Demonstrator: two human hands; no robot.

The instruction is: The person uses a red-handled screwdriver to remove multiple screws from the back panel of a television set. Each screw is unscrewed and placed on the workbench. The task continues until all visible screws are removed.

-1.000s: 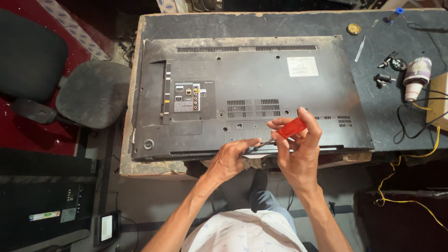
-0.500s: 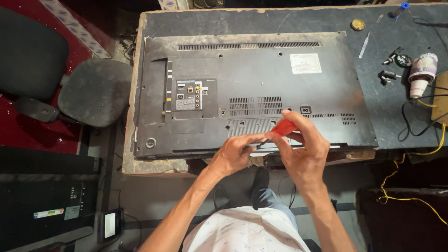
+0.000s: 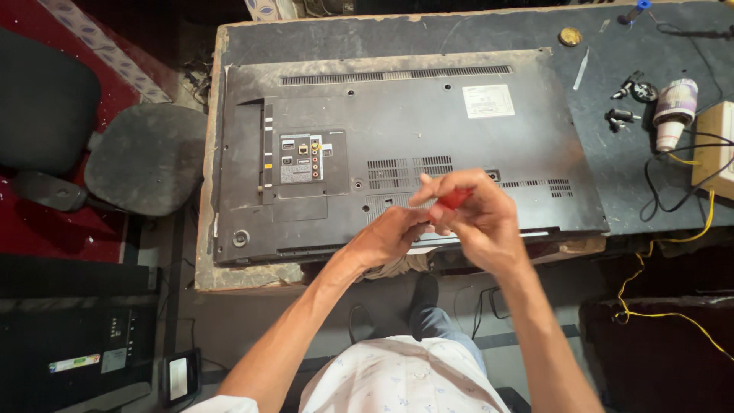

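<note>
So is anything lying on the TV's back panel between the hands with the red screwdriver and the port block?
Nothing visible does. The right hand grips the red screwdriver, the left hand beside it; the panel toward the port block lies bare.

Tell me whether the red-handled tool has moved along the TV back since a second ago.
Yes. The red-handled tool shifted slightly left, away from the white label, within the right hand.

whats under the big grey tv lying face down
The flat grey television lies back-up on a worn dark-topped wooden workbench, whose surface shows around the set. The screen side and the bench beneath it are covered. Both hands meet over its near edge.
</note>
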